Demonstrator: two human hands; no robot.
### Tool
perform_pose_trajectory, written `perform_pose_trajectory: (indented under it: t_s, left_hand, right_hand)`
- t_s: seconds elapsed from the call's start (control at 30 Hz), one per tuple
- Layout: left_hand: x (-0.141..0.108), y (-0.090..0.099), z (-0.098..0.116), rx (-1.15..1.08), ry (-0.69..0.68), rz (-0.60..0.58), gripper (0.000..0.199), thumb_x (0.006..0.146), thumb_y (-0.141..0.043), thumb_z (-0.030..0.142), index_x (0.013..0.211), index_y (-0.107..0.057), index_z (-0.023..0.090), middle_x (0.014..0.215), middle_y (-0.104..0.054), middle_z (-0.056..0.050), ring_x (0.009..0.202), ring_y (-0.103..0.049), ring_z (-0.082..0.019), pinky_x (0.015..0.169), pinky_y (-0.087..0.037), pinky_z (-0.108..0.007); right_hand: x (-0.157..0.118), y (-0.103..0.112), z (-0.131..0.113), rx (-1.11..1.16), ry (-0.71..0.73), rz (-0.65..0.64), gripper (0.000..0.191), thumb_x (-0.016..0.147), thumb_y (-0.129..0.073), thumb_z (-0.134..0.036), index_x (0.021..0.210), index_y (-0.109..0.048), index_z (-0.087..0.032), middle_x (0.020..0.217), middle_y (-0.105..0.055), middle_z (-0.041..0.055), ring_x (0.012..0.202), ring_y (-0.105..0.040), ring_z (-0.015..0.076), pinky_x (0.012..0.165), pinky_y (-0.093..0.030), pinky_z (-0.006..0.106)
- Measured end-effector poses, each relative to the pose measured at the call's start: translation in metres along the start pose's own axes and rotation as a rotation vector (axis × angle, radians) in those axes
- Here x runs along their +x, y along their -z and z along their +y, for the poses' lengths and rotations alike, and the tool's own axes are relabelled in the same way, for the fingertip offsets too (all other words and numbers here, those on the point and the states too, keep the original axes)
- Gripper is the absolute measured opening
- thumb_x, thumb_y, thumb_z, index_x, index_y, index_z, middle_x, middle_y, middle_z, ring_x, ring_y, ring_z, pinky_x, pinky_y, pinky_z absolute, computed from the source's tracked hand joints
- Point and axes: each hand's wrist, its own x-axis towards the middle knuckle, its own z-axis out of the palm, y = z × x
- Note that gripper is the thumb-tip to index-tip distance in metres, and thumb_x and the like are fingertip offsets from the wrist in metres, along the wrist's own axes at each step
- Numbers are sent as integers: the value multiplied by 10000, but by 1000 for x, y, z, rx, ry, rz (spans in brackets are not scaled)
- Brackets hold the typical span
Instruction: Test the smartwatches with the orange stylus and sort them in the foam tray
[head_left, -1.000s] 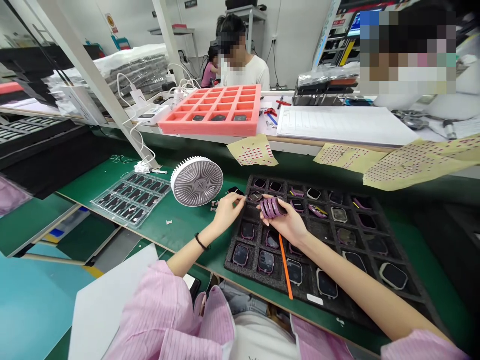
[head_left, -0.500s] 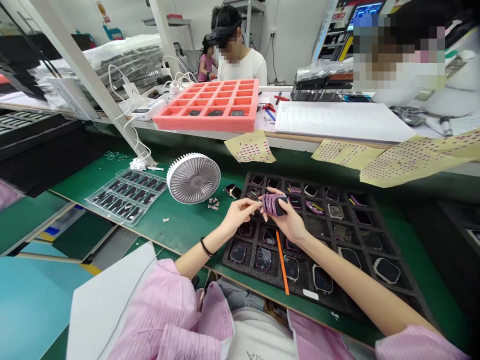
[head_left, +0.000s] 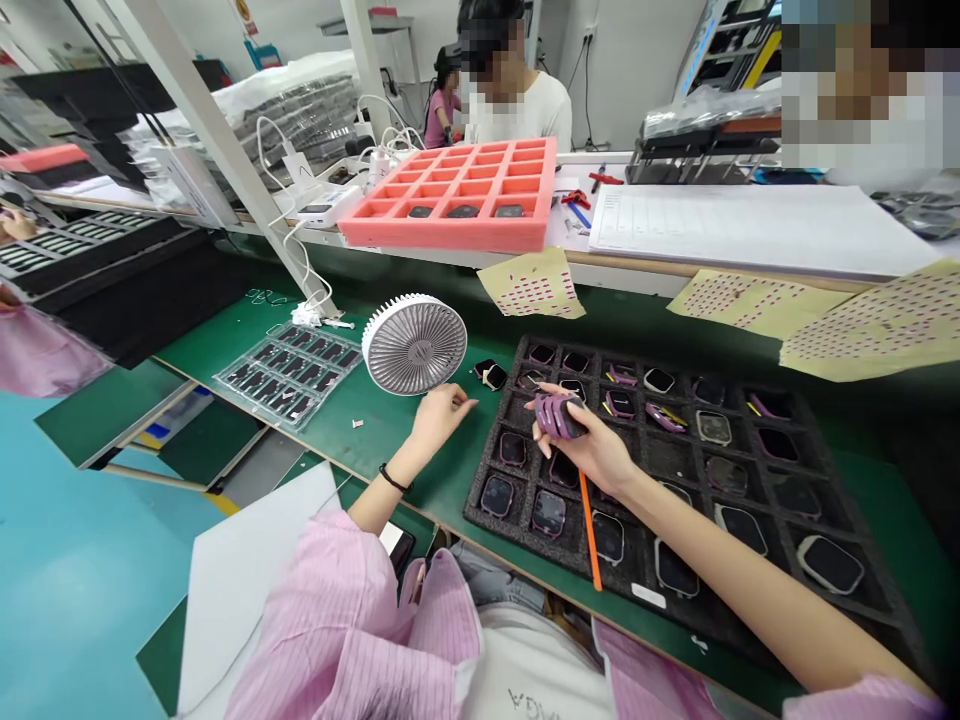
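Observation:
My right hand (head_left: 609, 448) is wrapped round several purple watch cases (head_left: 556, 415), held as a row above the black foam tray (head_left: 679, 458). My left hand (head_left: 442, 415) is over the green bench just in front of the white fan (head_left: 416, 345). Its fingers are curled in toward the thumb, and whatever is between them is too small to make out. Watches and watch parts, some purple and some silver, lie in the tray's compartments. An orange stick (head_left: 591, 535) rests across the tray's near side, below my right hand.
A clear plastic tray (head_left: 289, 375) of dark parts lies left of the fan. Two watch pieces (head_left: 491, 375) sit right of it. The raised shelf holds a pink foam tray (head_left: 442, 235) and paper sheets (head_left: 750, 225). A white post (head_left: 225, 150) rises at left; co-workers sit beyond.
My left hand has left the purple watch cases and moved left and down to the bench by the fan, covering the small pale pieces there. My right hand keeps its hold; the view has shifted.

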Motion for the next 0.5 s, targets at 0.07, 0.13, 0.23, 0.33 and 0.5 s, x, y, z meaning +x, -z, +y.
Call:
perform_pose_trajectory:
  t_s: [0.07,0.13,0.23,0.33,0.5]
  left_hand:
    - [-1,-2,-10,198,56,140,120,882,-589,257,875,-617,140,1001,-656,-117,849,-660,-207,675,-468,-268]
    - [-3,-10,-14,242,111,142,114,875,-592,206,954,-608,126,1110,-614,-156,927,-660,-250,716,-478,-293]
    - [-2,-20,-15,257,165,144,141,863,-591,159,993,-598,103,1142,-584,-188,943,-665,-279,738,-489,-317]
    - [4,-19,-21,199,176,148,106,843,-591,110,946,-613,97,1084,-614,-184,924,-669,-284,742,-493,-333]
    - [13,-2,-33,-14,120,114,58,759,-672,99,723,-639,130,755,-680,-82,775,-670,-221,675,-492,-290]
  right_hand:
    - [2,2,-2,24,10,38,305,817,-571,-338,1104,-615,-242,984,-675,68,670,-597,201,497,-445,324]
    - [3,4,-3,37,6,58,306,817,-567,-337,1100,-619,-235,968,-677,65,662,-596,199,497,-440,322]
    - [2,4,-3,44,-6,71,307,812,-568,-334,1097,-618,-230,944,-680,62,650,-596,196,497,-437,318]
    - [1,4,-3,51,-14,72,305,812,-564,-333,1096,-614,-235,936,-678,60,647,-597,195,495,-435,316]
    - [1,1,-3,70,8,66,319,828,-542,-357,1113,-607,-230,941,-668,72,650,-589,190,499,-441,319]
